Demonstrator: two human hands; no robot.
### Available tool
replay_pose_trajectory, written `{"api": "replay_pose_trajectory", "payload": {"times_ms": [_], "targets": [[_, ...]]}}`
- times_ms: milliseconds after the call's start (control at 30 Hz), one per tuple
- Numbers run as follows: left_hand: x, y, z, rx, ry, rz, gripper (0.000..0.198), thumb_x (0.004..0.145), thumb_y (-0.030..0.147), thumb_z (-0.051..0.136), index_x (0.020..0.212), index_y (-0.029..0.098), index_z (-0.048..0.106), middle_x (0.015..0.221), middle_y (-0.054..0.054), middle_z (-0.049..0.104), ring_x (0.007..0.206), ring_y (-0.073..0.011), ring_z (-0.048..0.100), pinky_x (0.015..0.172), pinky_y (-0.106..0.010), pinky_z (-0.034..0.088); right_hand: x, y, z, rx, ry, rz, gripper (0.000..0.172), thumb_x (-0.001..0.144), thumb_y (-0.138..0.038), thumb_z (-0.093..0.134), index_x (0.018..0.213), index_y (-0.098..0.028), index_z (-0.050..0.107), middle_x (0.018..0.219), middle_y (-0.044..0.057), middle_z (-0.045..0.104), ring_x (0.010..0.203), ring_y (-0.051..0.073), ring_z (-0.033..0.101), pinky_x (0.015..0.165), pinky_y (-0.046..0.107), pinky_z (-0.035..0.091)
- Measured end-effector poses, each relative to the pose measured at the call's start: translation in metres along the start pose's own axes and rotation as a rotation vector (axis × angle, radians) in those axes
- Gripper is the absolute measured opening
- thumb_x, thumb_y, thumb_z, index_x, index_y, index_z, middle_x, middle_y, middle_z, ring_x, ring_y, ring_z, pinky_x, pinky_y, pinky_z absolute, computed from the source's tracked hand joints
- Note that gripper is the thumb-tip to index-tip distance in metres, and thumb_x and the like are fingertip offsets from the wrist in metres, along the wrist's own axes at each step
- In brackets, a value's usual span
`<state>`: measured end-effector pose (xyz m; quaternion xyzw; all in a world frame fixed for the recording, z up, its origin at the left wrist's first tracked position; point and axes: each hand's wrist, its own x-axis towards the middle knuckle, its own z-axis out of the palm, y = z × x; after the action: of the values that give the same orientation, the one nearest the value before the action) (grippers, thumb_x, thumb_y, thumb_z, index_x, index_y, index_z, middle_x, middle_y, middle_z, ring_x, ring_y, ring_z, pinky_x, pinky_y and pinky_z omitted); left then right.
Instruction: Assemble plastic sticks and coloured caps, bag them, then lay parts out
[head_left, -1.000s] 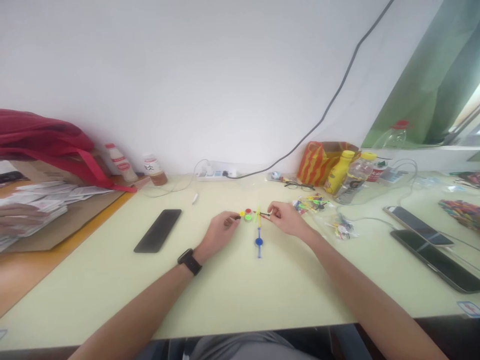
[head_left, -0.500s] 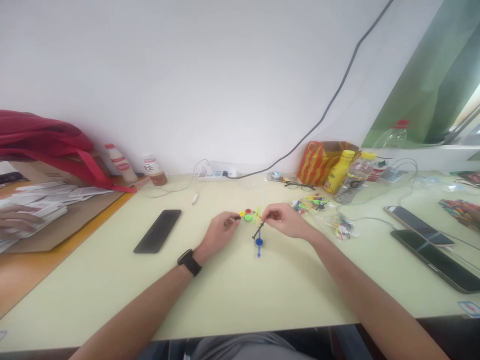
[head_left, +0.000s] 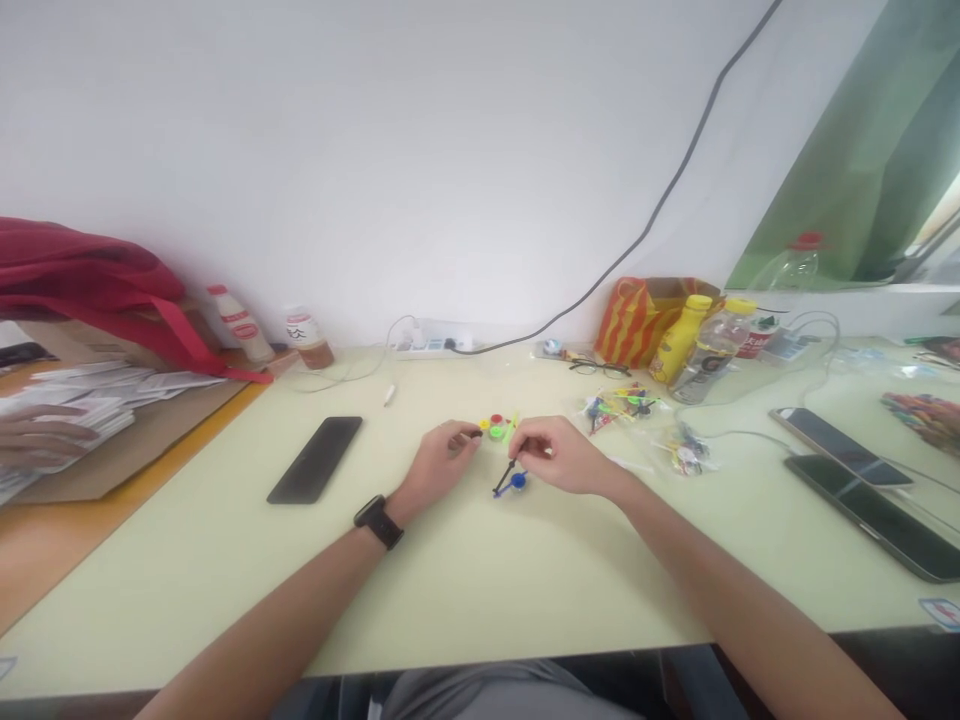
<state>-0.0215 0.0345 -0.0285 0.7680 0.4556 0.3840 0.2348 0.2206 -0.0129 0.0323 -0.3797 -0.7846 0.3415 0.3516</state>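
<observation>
My right hand (head_left: 561, 456) is closed in a pinch on the upper end of a thin black plastic stick (head_left: 503, 479). The stick slants down to the left, and its lower end meets one arm of a blue plastic piece (head_left: 518, 482) with a round middle. My left hand (head_left: 444, 462), with a black watch on its wrist, pinches a small black piece (head_left: 476, 434). Just beyond the fingertips lie small round pieces: a yellow one (head_left: 484, 425), a red one (head_left: 496, 420) and a green one (head_left: 496, 433). A yellow-green strip is partly hidden behind my right hand.
A dark phone (head_left: 316, 460) lies left of my hands. Bagged colourful plastic parts (head_left: 624, 405), glasses (head_left: 598, 368), a yellow bottle (head_left: 680, 340) and a striped bag (head_left: 628, 322) stand or lie back right. Another person's hand (head_left: 41, 436) rests on papers at far left.
My right hand has come slightly towards me with the black stick. The blue piece has turned from pointing straight at me to slanting left. My left hand stays nearly still.
</observation>
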Motion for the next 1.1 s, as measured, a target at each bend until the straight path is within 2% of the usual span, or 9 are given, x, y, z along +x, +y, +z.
{"api": "replay_pose_trajectory", "payload": {"times_ms": [1100], "targets": [[-0.0006,0.0019,-0.0003,0.003,-0.011,0.002,0.025,0.095,0.038,0.063,0.110,0.022,0.075,0.103,-0.006,0.077,0.088,-0.0209,0.071,0.083,-0.036,0.058,0.0019,0.0038,0.0006,-0.082,0.010,0.005,0.019,0.075,-0.004,0.056,0.077,-0.016,0.071,0.071,-0.001,0.063,0.060,0.010,0.052,0.056,0.022,0.037]]}}
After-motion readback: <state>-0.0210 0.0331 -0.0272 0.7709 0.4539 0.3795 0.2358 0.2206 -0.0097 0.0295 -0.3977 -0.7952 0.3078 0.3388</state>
